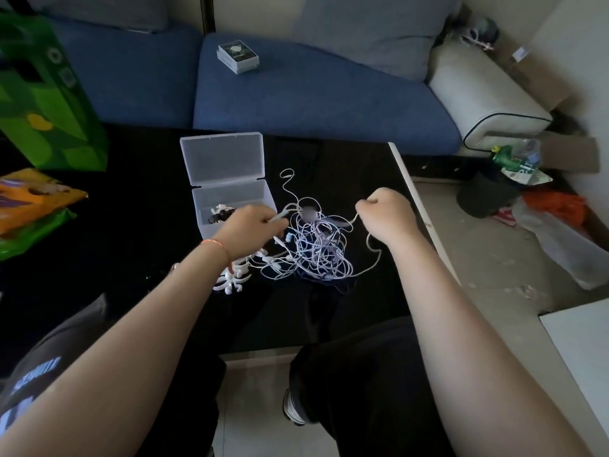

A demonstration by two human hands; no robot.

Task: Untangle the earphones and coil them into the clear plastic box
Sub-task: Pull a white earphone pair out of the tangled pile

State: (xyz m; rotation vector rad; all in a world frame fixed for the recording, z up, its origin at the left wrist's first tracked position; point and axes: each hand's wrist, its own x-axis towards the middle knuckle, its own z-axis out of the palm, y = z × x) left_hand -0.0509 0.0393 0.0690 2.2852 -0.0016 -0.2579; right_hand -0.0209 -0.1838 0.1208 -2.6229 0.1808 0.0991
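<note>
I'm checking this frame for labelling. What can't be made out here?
- Head view: how many earphones form the tangled white cable pile; the loops overlap.
- What the left hand pinches; motion blur.
- Dark and white items inside the clear plastic box; the left hand partly covers them.
- The right hand's fingertips on the cable, curled under.

I'm watching both hands working over the black table (pixel 131 199): the left hand (pixel 252 230) is pinching a white strand at the tangled earphones (pixel 316 249), the right hand (pixel 387 214) is gripping another strand, fist closed. The clear plastic box (pixel 230 199) is sitting open just beside the tangle, small dark bits inside.
</note>
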